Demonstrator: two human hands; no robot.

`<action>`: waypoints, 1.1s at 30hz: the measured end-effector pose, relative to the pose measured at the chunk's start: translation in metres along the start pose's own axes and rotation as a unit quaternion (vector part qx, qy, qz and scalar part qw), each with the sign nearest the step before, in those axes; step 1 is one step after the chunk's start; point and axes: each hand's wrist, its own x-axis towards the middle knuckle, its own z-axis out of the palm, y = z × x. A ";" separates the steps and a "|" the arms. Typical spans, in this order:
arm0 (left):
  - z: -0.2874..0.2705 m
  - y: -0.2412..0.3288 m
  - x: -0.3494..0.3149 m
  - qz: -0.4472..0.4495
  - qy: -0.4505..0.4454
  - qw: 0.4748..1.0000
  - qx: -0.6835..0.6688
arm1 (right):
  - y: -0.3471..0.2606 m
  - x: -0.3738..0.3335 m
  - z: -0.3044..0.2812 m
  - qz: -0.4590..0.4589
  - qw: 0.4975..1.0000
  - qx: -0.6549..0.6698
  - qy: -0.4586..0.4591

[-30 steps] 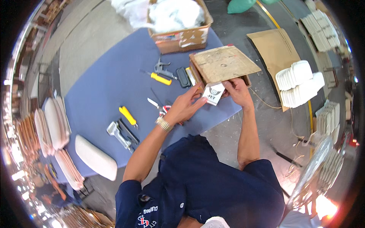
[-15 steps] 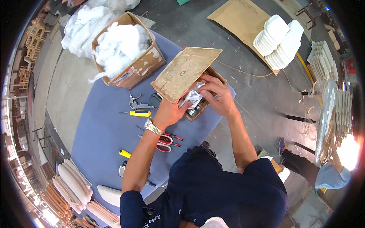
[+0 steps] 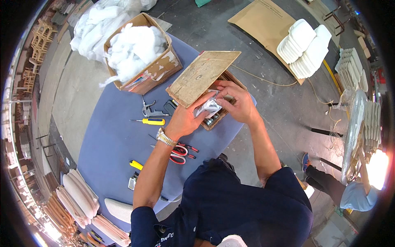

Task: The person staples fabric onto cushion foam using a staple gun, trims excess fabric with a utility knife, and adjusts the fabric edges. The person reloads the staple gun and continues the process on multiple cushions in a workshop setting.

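Note:
A clear plastic packet (image 3: 211,106) with something pale and shiny inside is held between my two hands over an open box (image 3: 225,114). My left hand (image 3: 185,122) grips its near left side, the thumb on top and the fingers partly hidden under the raised lid (image 3: 201,77). On the packet's right side my right hand (image 3: 238,103) pinches with bent fingers. Small dark and metallic items show in the box below; the packet and hands cover most of them. Left of my left hand lie a yellow screwdriver (image 3: 153,121) and a grey air blow gun (image 3: 151,110).
Red-handled scissors (image 3: 178,154) lie by my left forearm on the blue table (image 3: 111,136). A carton (image 3: 158,72) of white stuffing stands at the far left. White pads (image 3: 306,45) are stacked on cardboard (image 3: 263,20) at far right. Another person (image 3: 356,195) is at the right.
My hands stay on the packet over the box, with the packet tilted slightly differently. The whole view has shifted a little.

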 end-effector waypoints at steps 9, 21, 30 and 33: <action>0.009 0.003 -0.009 -0.104 -0.019 0.992 -0.071 | -0.016 -0.007 0.004 0.001 0.957 0.212 0.198; 0.052 -0.025 0.009 -0.099 0.115 0.988 0.041 | -0.015 -0.032 -0.003 0.059 0.980 -0.031 0.189; -0.056 0.071 -0.104 -0.163 -0.239 0.942 -0.168 | -0.075 -0.076 -0.013 0.000 0.987 0.081 0.136; -0.082 0.130 -0.216 -0.139 -0.281 0.874 -0.373 | -0.104 -0.068 0.014 -0.160 0.944 0.284 0.040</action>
